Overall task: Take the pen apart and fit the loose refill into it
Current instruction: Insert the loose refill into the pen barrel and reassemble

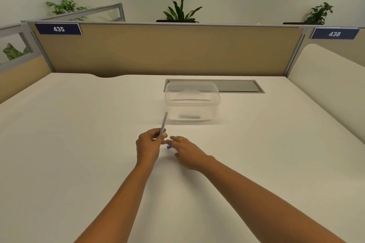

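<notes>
Plenty of bare white desk (79, 144) is left at 3, 6 and 9 o'clock of the hands. Room is only pinched at 12, where a clear plastic tub (192, 102) is parked near the pen's far tip, with a grey hatch (237, 86) behind it and the tan partition (167, 49) closing off the far edge. The pen (164, 122) is gripped low down by the left hand (148, 144), fingers curled round it, barrel tilted toward 12 o'clock. The right hand (187, 152) is held loose at the left's 3 o'clock, fingers straight, nothing held. A small blue piece (168, 147) is seen by its fingertips, contact can't be told.
</notes>
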The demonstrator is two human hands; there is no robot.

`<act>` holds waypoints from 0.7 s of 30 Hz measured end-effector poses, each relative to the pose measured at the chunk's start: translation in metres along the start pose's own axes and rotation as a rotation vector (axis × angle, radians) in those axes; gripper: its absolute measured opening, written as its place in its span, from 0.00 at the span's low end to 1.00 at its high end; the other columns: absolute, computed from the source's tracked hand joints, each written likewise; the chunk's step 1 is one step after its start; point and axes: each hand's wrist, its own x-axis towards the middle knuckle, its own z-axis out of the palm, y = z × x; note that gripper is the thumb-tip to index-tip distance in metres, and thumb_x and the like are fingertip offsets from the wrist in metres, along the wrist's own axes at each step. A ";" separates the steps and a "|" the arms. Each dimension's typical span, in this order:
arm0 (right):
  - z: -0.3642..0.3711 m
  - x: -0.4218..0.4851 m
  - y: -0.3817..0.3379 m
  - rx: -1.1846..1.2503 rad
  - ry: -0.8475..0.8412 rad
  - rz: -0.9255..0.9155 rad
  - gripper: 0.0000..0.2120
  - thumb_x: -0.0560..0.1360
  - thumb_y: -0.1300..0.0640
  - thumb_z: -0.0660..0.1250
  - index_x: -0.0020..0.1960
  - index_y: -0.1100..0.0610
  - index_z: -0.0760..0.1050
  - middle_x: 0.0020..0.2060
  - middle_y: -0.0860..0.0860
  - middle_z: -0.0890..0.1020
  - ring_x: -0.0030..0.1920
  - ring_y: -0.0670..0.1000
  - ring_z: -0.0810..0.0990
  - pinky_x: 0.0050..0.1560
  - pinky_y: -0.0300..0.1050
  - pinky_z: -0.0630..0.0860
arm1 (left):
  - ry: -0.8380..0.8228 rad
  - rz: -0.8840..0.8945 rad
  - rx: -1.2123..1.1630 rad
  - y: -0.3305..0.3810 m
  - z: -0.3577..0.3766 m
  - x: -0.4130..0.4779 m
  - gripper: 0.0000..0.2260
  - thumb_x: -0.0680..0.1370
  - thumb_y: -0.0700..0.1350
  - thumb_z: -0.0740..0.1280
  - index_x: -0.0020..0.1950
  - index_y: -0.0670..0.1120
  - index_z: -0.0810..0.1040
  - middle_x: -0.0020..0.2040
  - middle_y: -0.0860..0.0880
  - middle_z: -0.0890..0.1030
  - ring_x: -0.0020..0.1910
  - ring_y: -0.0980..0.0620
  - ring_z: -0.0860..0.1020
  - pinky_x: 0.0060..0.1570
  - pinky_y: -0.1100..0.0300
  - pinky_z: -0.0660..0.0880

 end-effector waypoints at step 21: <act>-0.012 -0.019 0.039 -0.161 0.234 0.086 0.10 0.73 0.68 0.56 0.50 0.62 0.73 0.47 0.59 0.79 0.48 0.61 0.76 0.46 0.50 0.71 | -0.037 -0.001 -0.015 0.002 0.007 -0.007 0.05 0.74 0.39 0.66 0.47 0.45 0.80 0.38 0.48 0.81 0.30 0.54 0.78 0.35 0.67 0.74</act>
